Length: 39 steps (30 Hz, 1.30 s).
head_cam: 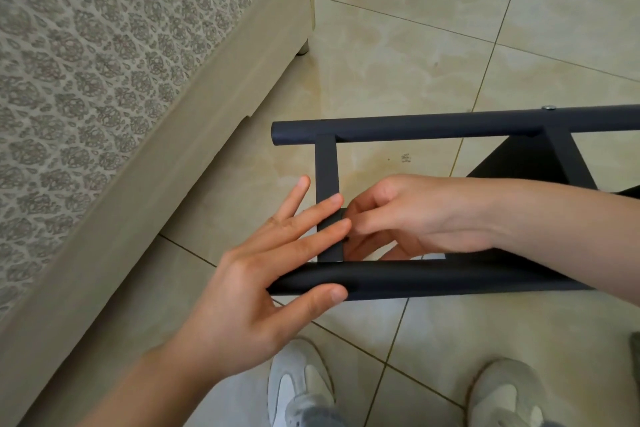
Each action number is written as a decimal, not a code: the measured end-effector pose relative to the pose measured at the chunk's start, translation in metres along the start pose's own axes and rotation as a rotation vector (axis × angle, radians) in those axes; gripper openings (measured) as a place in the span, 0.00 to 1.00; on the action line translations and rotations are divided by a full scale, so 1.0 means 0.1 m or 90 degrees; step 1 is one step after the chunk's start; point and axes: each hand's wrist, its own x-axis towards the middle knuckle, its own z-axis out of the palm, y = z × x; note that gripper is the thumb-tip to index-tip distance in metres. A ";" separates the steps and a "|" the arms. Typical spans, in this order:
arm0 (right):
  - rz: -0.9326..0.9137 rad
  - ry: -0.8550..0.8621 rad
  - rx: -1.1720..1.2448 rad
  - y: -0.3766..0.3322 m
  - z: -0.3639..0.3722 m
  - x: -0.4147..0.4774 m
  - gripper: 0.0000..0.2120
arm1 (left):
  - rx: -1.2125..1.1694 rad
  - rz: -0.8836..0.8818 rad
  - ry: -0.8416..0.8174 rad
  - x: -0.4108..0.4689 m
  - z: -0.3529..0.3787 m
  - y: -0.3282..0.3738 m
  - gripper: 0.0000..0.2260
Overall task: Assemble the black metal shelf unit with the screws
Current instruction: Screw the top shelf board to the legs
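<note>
Black two-tube, two-crossbar frame (433,128); left hand (249,291) flat, right hand (415,215) curled, hold unclear.

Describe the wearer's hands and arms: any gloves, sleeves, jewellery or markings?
Left hand and right hand are both bare, with no gloves, rings, watch or wristbands. The nails are short and unpainted. The forearms are uncovered out to the frame edge, and no sleeve shows. No tattoos, plasters or other markings are visible.
</note>
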 end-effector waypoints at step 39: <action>0.067 -0.232 0.077 0.15 -0.17 0.34 0.09 | 0.031 0.048 0.025 0.03 0.03 0.00 0.22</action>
